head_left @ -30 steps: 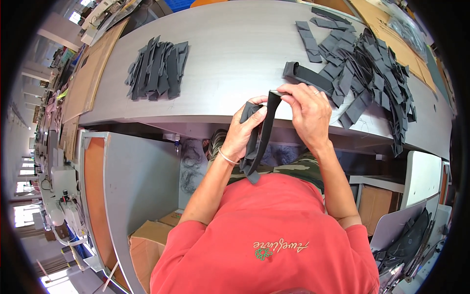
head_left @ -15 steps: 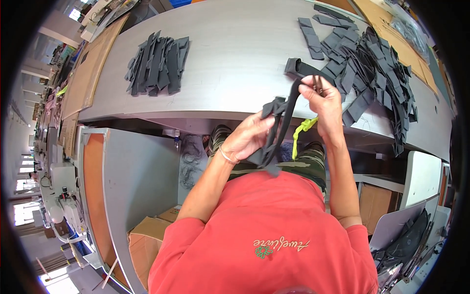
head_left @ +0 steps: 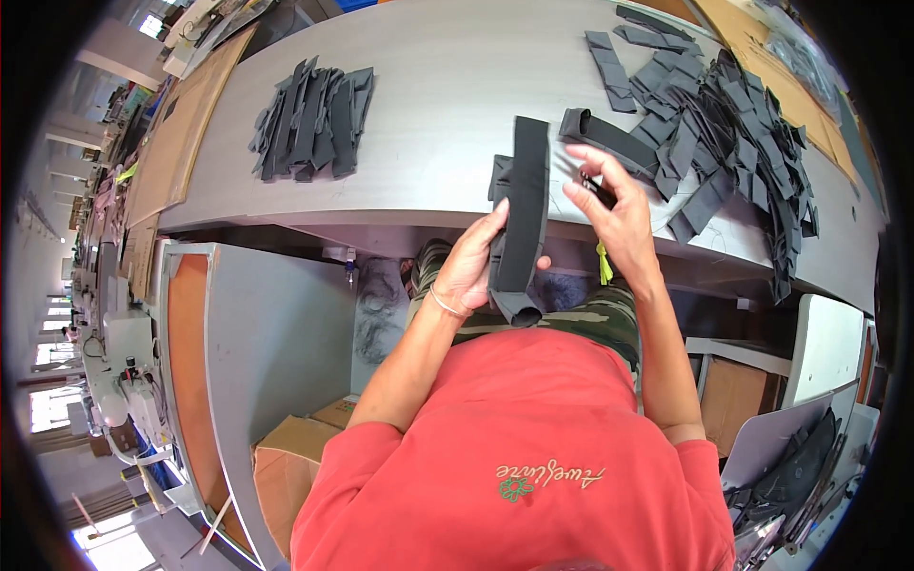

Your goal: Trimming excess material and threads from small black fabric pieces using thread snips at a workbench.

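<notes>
Cloth strip [head_left: 526,205]: in view across the near edge of the desk [head_left: 428,114].
Left grip [head_left: 471,262]: closed on the strip; best kept light, so the cloth stays flat.
Right grip [head_left: 624,214]: curled round a small dark tool [head_left: 598,188], thumb and forefinger parted; I should keep its tip off the fabric.
Yellow cord [head_left: 605,265]: hangs below.
Piles: more strips, left [head_left: 314,119] and right [head_left: 705,124].

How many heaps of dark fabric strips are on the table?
2: a smaller heap on the left of the table, a larger heap on its right.
</notes>
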The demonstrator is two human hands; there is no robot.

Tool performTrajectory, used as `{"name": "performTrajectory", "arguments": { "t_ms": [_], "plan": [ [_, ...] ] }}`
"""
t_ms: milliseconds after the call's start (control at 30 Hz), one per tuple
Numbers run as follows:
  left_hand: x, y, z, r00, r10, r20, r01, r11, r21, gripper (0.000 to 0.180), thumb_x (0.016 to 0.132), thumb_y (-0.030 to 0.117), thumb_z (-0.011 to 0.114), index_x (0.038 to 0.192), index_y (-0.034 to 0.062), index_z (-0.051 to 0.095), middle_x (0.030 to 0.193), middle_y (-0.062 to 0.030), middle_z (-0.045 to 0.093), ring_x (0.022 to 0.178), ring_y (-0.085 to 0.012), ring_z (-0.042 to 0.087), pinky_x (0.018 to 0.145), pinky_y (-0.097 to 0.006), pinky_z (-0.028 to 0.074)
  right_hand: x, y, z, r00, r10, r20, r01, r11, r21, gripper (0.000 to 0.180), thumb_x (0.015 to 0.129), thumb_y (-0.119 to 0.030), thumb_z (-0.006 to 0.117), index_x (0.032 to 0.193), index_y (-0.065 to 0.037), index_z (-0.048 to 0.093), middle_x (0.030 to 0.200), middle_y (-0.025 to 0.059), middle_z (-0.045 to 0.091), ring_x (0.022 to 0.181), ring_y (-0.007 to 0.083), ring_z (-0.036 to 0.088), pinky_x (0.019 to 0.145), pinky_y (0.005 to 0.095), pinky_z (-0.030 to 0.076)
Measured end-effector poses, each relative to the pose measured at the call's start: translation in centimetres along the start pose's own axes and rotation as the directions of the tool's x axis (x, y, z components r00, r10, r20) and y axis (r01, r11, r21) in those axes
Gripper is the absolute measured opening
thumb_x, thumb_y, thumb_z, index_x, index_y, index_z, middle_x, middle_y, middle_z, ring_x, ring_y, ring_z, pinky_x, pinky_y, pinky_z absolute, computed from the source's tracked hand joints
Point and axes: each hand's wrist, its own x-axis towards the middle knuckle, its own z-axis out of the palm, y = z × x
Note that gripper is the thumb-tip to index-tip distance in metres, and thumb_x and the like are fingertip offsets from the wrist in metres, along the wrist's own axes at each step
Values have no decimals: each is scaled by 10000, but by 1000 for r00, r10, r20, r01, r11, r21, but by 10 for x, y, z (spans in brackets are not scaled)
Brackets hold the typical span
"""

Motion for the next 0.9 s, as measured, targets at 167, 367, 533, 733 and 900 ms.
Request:
{"name": "performTrajectory", "arguments": {
  "t_ms": [167, 367, 533, 733, 900],
  "plan": [
    [6, 3, -11, 986, 118, 118, -119, 993, -3, 469, 1000, 341, 401, 1378, 62, 393, 955, -70, 604, 839, -163, 588, 784, -445, 521, -29, -2, 5, 994, -88, 66, 87, 996, 4, 279, 818, -119, 682, 1092, -71, 653, 852, 50, 622, 755, 141, 569, 703, 259, 462],
    [7, 11, 3, 970, 244, 4, -244, 970, -13, 531, 1001, 407, 390, 1386, 41, 378, 987, -73, 595, 852, -163, 594, 783, -373, 535, -45, -14, 7, 985, -124, 120, 128, 992, -24, 223, 812, -93, 660, 1033, -68, 676, 823, 69, 637, 688, 173, 578, 651, 268, 465],
    [6, 8, 11, 939, 342, -34, -331, 926, 183, 472, 993, 386, 434, 1302, 30, 457, 1044, -74, 615, 896, -171, 625, 788, -327, 538, -49, -16, 22, 963, -262, 61, 268, 948, -171, 154, 793, -93, 664, 946, -79, 681, 865, 81, 679, 770, 252, 653, 653, 316, 500],
    [5, 6, 12, 861, 458, -222, -392, 875, 284, 365, 971, 360, 494, 1037, 17, 599, 972, -45, 636, 850, -122, 609, 752, -276, 510, -52, -18, 34, 976, -220, 0, 218, 968, -123, 148, 797, -95, 662, 943, -76, 681, 844, 77, 673, 755, 251, 647, 653, 315, 497],
    [7, 3, 3, 871, 476, -119, -413, 843, 344, 322, 973, 316, 480, 1053, 19, 577, 986, -64, 636, 858, -134, 623, 759, -286, 530, -50, -15, 42, 971, -238, -22, 235, 965, -113, 141, 798, -99, 663, 935, -72, 684, 831, 78, 670, 747, 251, 644, 651, 319, 493]
  ]
}}
